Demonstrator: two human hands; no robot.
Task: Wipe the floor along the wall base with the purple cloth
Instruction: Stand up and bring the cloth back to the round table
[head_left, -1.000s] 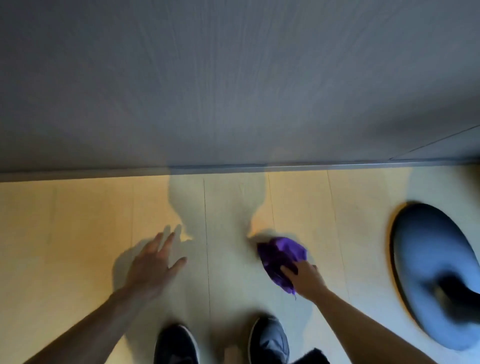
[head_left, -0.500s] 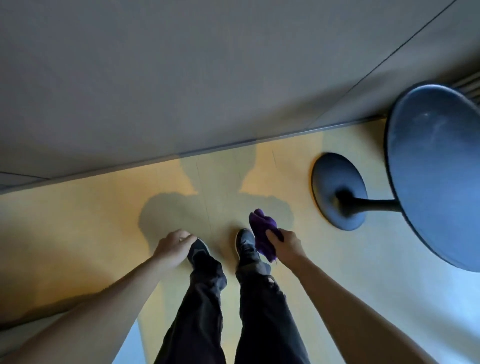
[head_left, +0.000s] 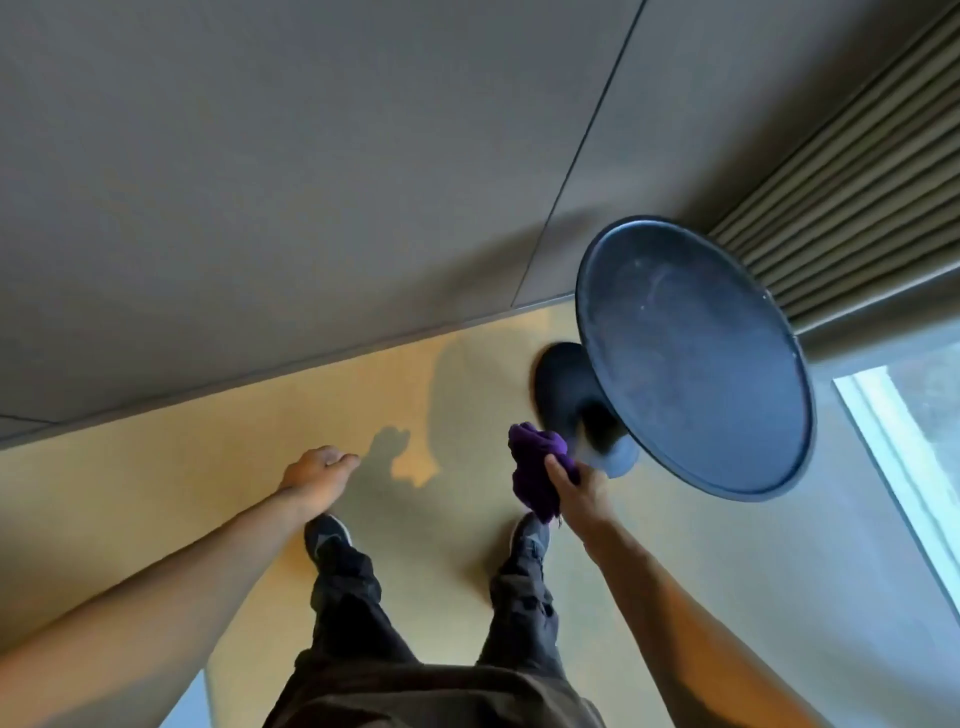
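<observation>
I stand upright, looking down at the light wooden floor (head_left: 218, 467). My right hand (head_left: 576, 493) grips the bunched purple cloth (head_left: 535, 467) in the air, well above the floor and over my right shoe (head_left: 530, 535). My left hand (head_left: 317, 473) hangs loosely curled with nothing in it, above my left shoe (head_left: 324, 532). The grey wall (head_left: 260, 182) meets the floor along a dark base strip (head_left: 291, 364) that runs diagonally across the view, some way ahead of my feet.
A round dark pedestal table (head_left: 696, 364) stands just right of my right hand, its base (head_left: 566, 384) on the floor near the wall. Pleated curtains (head_left: 857, 182) hang at upper right. A bright window strip (head_left: 904, 457) lies at the right edge.
I rose from crouching to standing. The cloth came off the floor in my right hand. My left hand left the floor and curled. The view swung right, bringing the table top into sight.
</observation>
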